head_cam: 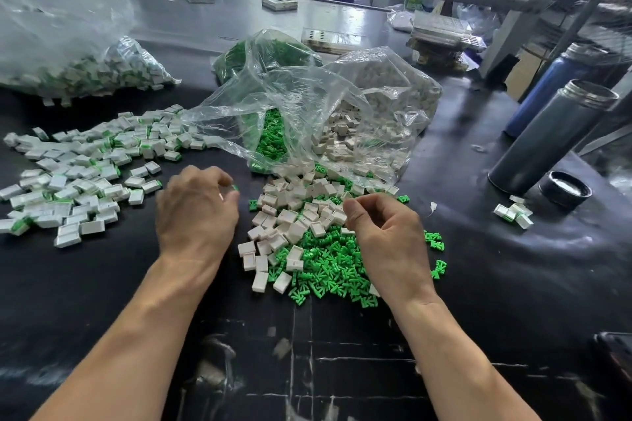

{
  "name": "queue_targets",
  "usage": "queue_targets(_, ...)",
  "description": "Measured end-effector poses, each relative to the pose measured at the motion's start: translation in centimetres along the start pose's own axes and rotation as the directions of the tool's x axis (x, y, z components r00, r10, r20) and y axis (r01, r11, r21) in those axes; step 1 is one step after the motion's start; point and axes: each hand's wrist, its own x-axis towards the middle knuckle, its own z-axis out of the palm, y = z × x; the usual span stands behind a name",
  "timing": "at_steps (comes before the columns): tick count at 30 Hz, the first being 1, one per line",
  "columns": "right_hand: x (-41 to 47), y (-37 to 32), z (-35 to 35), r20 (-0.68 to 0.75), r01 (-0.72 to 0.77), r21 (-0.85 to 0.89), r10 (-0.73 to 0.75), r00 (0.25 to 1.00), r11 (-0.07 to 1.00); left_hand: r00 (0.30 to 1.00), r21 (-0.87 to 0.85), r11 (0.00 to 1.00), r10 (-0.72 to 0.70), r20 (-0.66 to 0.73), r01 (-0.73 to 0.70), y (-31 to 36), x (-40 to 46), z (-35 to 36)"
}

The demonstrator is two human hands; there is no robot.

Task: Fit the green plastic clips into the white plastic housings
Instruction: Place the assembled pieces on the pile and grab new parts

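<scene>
Green plastic clips [328, 263] and small white plastic housings [290, 212] lie heaped on the black table [496, 284]. The left hand [196, 212] pinches a green-tipped piece at its fingertips, while the right hand [386, 236], fingers curled together, hovers over the heap; I cannot tell whether it holds anything.

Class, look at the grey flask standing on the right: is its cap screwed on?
No. The grey flask stands open-topped, and its black cap lies on the table beside its base.

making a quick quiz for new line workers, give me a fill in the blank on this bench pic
1. The loose clips under the right hand are coloured ____.
2. The finished pieces lie to the ____ of the left hand.
3. The open bags are made of clear ____.
4. The black lid lies beside a grey ____.

Missing words: green; left; plastic; flask
</scene>
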Motion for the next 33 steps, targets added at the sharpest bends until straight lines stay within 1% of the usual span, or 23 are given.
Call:
queue_targets(4, 0.0, -0.1, -0.2, 0.014, -0.013, -0.004, 0.013, 1.0, 1.0, 0.997, 0.085, 0.993, -0.078, -0.021, 0.079, -0.9, 0.5, 0.3)
queue_targets(5, 0.0, -0.1, -0.2, 0.014, -0.016, -0.009, 0.016, 1.0, 1.0, 0.997, 0.086, 0.994, -0.072, -0.022, 0.074, -1.0, 0.5, 0.4)
queue_targets(7, 0.1, -0.1, -0.4, 0.01, -0.02, -0.023, 0.02, 1.0, 1.0, 1.0, 0.072, 0.997, -0.012, -0.012, 0.013, -0.6, 0.4, 0.7)
queue_targets(10, 0.4, 0.0, -0.9, -0.008, -0.028, -0.054, 0.027, 1.0, 0.998, 0.995, 0.066, 0.995, 0.073, 0.072, -0.078, 0.3, 0.1, 1.1)
queue_targets(12, 0.5, 0.1, -1.1, -0.025, -0.034, -0.066, 0.032, 0.999, 0.997, 0.986, 0.097, 0.991, 0.074, 0.147, -0.089, 0.6, 0.0, 1.4)
queue_targets(14, 0.6, 0.1, -1.1, -0.031, -0.037, -0.071, 0.035, 0.999, 0.997, 0.981, 0.114, 0.99, 0.059, 0.187, -0.081, 0.7, -0.1, 1.5)
queue_targets(19, 0.4, -0.1, -0.9, -0.02, -0.031, -0.061, 0.03, 0.999, 0.998, 0.987, 0.088, 0.993, 0.063, 0.15, -0.077, 1.2, -0.3, 0.7)
queue_targets(21, 0.3, -0.2, -0.9, -0.014, -0.031, -0.043, 0.031, 0.999, 0.999, 0.991, 0.01, 0.998, 0.064, 0.121, -0.066, 1.3, -0.4, 0.3)
queue_targets(23, 0.2, -0.5, -1.0, 0.002, -0.029, -0.002, 0.029, 1.0, 1.0, 0.991, -0.144, 0.988, 0.08, 0.112, -0.064, 1.5, -0.7, 0.0)
queue_targets(25, 0.0, -0.7, -0.9, 0.046, -0.026, 0.066, 0.023, 0.999, 0.997, 0.981, -0.316, 0.947, 0.107, 0.164, -0.051, 2.0, -1.2, -0.1)
queue_targets(28, -0.3, -1.1, -0.5, 0.13, -0.019, 0.138, 0.001, 0.992, 0.99, 0.946, -0.528, 0.848, 0.199, 0.257, -0.035, 3.4, -2.2, 0.1)
queue_targets(31, -0.6, -1.3, -0.1, 0.206, 0.008, 0.116, -0.032, 0.978, 0.993, 0.919, -0.622, 0.782, 0.273, 0.284, -0.04, 4.7, -3.1, 0.1)
queue_targets(33, -0.7, -1.3, 0.0, 0.233, 0.023, 0.121, -0.051, 0.971, 0.992, 0.912, -0.667, 0.745, 0.283, 0.298, -0.013, 5.2, -3.6, 0.1)
